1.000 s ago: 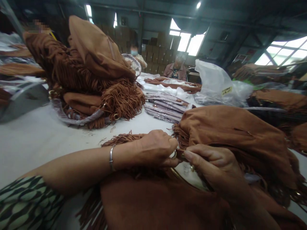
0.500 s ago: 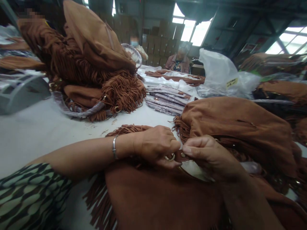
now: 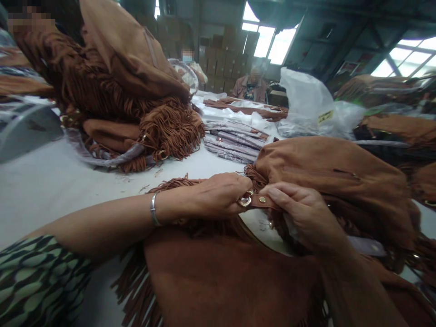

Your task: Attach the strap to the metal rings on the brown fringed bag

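A brown fringed handbag (image 3: pixel 218 272) lies on the table in front of me. Above its opening, my left hand (image 3: pixel 221 193) is closed around a gold metal ring (image 3: pixel 245 199). A brown leather strap (image 3: pixel 260 201) with a round gold stud runs from that ring to my right hand (image 3: pixel 299 209), whose thumb and fingers pinch its other end. The strap is stretched nearly level between both hands. Part of the ring is hidden by my left fingers, and the strap's far end by my right hand.
A pile of brown fringed bags (image 3: pixel 136 91) with plastic-wrapped handles stands at the left. Another brown bag (image 3: pixel 334 168) lies close at the right. Plastic-wrapped straps (image 3: pixel 231 141) and a clear plastic bag (image 3: pixel 306 100) lie farther back. Two people sit across the table (image 3: pixel 85 190).
My right hand has drawn slightly right, away from the left, so the strap and its stud now show between them. My left hand has turned, exposing more of the ring.
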`<action>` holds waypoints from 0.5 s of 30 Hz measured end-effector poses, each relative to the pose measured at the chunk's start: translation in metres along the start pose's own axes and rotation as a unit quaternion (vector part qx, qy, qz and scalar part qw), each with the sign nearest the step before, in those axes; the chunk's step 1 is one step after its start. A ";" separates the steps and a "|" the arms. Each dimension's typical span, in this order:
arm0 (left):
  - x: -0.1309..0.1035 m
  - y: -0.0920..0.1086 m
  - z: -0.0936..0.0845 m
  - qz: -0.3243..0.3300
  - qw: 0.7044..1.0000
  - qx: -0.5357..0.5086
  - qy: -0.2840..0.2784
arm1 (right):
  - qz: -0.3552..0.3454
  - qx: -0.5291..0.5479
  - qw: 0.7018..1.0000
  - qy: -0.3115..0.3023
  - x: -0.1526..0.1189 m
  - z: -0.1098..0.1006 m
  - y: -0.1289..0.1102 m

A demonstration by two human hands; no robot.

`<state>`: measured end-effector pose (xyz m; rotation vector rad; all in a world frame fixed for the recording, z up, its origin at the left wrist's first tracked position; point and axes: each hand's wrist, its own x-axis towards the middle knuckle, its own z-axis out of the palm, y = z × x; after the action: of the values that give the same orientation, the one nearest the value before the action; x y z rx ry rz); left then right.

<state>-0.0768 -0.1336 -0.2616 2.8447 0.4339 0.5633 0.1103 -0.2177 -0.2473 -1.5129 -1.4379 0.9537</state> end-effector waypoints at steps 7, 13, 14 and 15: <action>0.000 0.000 -0.010 -0.019 0.998 -0.048 -0.034 | -0.137 -0.212 0.967 -0.027 -0.012 0.000 -0.017; 0.000 -0.002 -0.019 -0.027 0.990 -0.123 -0.060 | 0.045 -0.027 0.998 -0.040 -0.012 -0.006 -0.014; 0.000 -0.002 -0.019 -0.028 0.991 -0.123 -0.049 | 0.044 -0.027 0.998 -0.030 -0.013 -0.007 -0.015; 0.000 -0.003 -0.019 -0.025 0.992 -0.114 -0.038 | 0.044 -0.031 0.998 -0.024 -0.014 -0.007 -0.016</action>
<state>-0.0853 -0.1283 -0.2456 2.6190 0.3999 0.4621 0.1098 -0.2315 -0.2298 -1.6188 -1.4569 1.0128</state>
